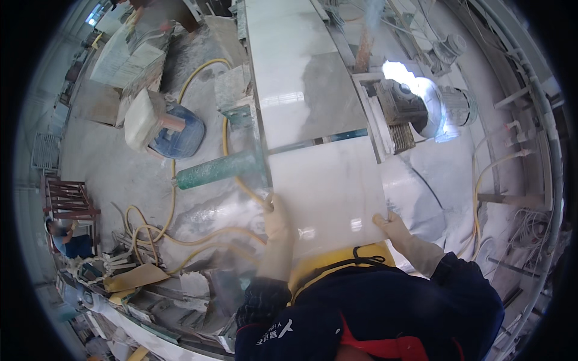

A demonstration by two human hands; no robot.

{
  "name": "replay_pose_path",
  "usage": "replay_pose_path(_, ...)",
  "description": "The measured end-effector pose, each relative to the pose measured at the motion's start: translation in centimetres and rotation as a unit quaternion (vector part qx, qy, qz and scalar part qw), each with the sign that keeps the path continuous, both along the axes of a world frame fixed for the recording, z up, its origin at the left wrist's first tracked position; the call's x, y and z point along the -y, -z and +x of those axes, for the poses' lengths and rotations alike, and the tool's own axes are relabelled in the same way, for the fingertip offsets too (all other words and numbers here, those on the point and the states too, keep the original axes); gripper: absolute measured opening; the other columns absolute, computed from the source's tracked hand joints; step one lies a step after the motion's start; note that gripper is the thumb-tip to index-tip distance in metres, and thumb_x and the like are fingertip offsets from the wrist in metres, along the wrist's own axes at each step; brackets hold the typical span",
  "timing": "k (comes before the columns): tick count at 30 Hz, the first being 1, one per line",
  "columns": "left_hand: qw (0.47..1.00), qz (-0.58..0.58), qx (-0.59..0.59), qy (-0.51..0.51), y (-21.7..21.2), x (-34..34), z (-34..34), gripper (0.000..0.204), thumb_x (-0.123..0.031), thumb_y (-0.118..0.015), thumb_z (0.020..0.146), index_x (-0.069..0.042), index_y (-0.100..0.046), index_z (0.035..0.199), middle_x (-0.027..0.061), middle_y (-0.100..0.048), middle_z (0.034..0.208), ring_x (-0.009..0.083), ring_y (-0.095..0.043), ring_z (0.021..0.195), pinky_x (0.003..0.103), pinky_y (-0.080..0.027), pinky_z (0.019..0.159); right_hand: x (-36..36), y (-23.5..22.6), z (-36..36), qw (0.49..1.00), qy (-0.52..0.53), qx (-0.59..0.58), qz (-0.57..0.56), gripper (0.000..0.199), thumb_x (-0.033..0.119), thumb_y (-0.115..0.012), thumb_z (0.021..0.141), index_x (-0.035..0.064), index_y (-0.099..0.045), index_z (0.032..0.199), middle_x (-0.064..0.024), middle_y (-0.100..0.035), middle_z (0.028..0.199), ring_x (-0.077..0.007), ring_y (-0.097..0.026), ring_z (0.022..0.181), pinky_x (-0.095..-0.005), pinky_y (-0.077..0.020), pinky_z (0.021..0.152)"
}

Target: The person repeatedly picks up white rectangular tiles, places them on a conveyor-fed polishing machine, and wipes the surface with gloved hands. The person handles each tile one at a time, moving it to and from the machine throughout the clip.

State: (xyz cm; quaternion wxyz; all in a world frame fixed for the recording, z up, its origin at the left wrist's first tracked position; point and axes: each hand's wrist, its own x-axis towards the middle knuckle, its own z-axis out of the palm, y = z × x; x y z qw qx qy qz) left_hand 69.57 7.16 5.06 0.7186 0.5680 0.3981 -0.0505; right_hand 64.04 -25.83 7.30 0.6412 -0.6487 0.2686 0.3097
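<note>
A smooth white stone slab (328, 186) lies in front of me, its far edge at the end of a conveyor line. My left hand (277, 219), in a cream rubber glove, grips the slab's left edge near its front. On the opposite edge, my right hand (392, 230) holds the slab in a matching glove, with the thumb on top. The fingers under the slab are hidden. Beyond a dark gap, a wet, partly grey slab surface (331, 90) continues along the conveyor. A yellow apron (379, 253) shows between me and the slab's near edge.
A green roller (217, 171) juts out left of the slab. Yellow hoses (174, 237) loop over the wet floor near a blue drum (183, 132). Right of the conveyor sits a motor (409, 102). Stone offcuts (192, 286) pile up at lower left. A person (75, 240) sits far left.
</note>
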Motion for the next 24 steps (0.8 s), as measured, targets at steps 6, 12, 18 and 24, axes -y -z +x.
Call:
replay_pose_path(6, 0.998, -0.027, 0.046, -0.015, -0.5, 0.7, 0.5, 0.039, -0.028, -0.054, 0.103, -0.004, -0.059, 0.134, 0.0068, -0.067, 0.108, 0.0128, -0.062, 0.090, 0.030, -0.053, 0.074, 0.1, -1.1, 1.1, 1.000, 0.006, -0.015, 0.011, 0.039, 0.026, -0.065, 0.103, -0.0024, -0.062, 0.129, -0.0087, -0.072, 0.111, -0.0166, -0.069, 0.094, -0.0313, -0.0559, 0.083)
replay_pose_path(12, 0.984, -0.081, 0.135, 0.083, 0.9, -0.3, 1.7, 0.038, -0.025, -0.053, 0.104, 0.000, -0.060, 0.132, 0.0069, -0.069, 0.109, 0.0132, -0.064, 0.092, 0.029, -0.054, 0.077, 0.5, -0.2, 1.9, 0.999, 0.007, 0.030, 0.018, 0.046, 0.025, -0.065, 0.102, -0.0054, -0.058, 0.136, -0.0141, -0.069, 0.123, -0.0210, -0.068, 0.108, -0.0349, -0.0546, 0.095)
replay_pose_path(18, 0.991, -0.038, 0.127, 0.015, 1.9, 0.5, 3.0, 0.037, -0.024, -0.053, 0.104, 0.000, -0.063, 0.131, 0.0072, -0.070, 0.112, 0.0140, -0.065, 0.094, 0.029, -0.054, 0.080, 0.6, -0.3, 3.2, 0.999, 0.013, 0.025, 0.040, 0.048, 0.025, -0.064, 0.104, -0.0071, -0.056, 0.138, -0.0152, -0.068, 0.126, -0.0226, -0.067, 0.112, -0.0357, -0.0532, 0.098)
replay_pose_path(24, 0.997, 0.011, 0.070, -0.022, -1.1, 1.2, 3.3, 0.037, -0.023, -0.053, 0.104, -0.002, -0.063, 0.132, 0.0065, -0.071, 0.109, 0.0141, -0.066, 0.094, 0.029, -0.054, 0.080, 0.3, 0.0, 3.3, 0.998, 0.024, 0.031, 0.042, 0.048, 0.026, -0.063, 0.104, -0.0056, -0.055, 0.139, -0.0139, -0.068, 0.127, -0.0221, -0.066, 0.113, -0.0356, -0.0530, 0.098)
